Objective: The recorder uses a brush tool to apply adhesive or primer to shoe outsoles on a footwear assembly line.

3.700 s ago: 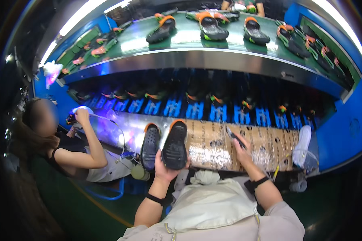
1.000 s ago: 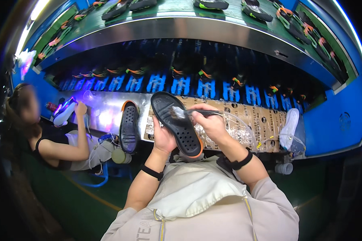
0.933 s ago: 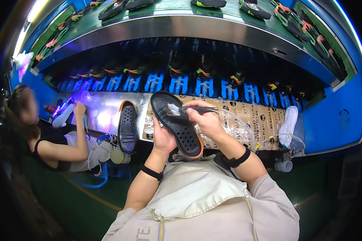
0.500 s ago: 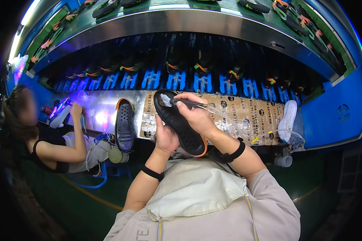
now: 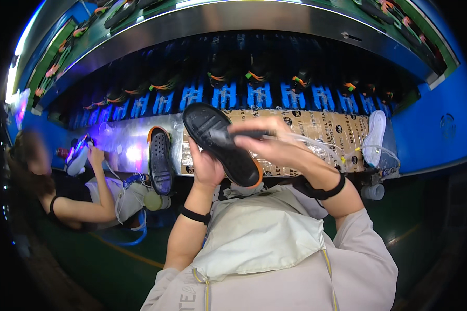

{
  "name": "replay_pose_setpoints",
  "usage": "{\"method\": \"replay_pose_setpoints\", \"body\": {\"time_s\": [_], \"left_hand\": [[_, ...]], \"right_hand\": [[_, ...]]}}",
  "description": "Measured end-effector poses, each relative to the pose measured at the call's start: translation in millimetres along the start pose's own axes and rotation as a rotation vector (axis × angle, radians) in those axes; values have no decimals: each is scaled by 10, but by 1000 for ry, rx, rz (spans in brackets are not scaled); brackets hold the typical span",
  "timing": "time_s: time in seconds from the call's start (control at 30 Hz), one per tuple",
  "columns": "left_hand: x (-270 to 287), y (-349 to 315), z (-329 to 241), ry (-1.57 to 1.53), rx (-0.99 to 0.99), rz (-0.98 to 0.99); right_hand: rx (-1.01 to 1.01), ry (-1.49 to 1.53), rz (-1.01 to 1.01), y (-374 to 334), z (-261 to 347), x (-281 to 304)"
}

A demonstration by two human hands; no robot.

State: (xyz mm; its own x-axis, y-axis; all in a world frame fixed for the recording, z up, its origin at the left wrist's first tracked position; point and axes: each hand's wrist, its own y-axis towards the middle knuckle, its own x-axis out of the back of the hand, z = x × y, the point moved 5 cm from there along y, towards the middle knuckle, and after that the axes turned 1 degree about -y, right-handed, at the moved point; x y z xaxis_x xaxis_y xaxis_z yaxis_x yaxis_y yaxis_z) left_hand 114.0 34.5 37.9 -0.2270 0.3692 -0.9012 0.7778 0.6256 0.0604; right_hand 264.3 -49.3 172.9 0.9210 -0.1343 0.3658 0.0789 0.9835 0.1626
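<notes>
My left hand grips a black shoe sole with an orange heel edge from below, its inner face tilted up toward me. My right hand, blurred by motion, is closed around the dark handle of a brush. The brush's pale, smeared head lies over the middle of the sole. From the handle a clear tube runs right across the bench. Left of my hands, a second black sole with an orange edge lies on the metal bench.
Printed cardboard covers the bench before me. At its right end lie a white shoe-shaped piece and a cup. Blue clamps line the back, under a conveyor. A co-worker holds a shoe at left, near a greenish jar.
The brush has moved from the toe end down to the sole's middle, and my right hand has shifted right. The sole has moved slightly up and left.
</notes>
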Motion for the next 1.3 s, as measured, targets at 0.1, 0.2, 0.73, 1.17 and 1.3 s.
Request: {"method": "replay_pose_setpoints", "body": {"time_s": [0.1,0.2,0.73,1.17,1.3], "left_hand": [[-135,-58,182,100,-63,-270],[-19,-85,194,110,-57,-260],[-157,50,-196,-161,-199,-123],[-581,190,-599,-76,-195,41],[-541,277,-815,-67,-287,-10]], "right_hand": [[82,196,-249,181,-63,-32],[249,-25,-16,192,-48,-176],[508,-250,113,112,125,-193],[465,-107,254,-64,383,-293],[517,-227,222,-64,360,-282]]}}
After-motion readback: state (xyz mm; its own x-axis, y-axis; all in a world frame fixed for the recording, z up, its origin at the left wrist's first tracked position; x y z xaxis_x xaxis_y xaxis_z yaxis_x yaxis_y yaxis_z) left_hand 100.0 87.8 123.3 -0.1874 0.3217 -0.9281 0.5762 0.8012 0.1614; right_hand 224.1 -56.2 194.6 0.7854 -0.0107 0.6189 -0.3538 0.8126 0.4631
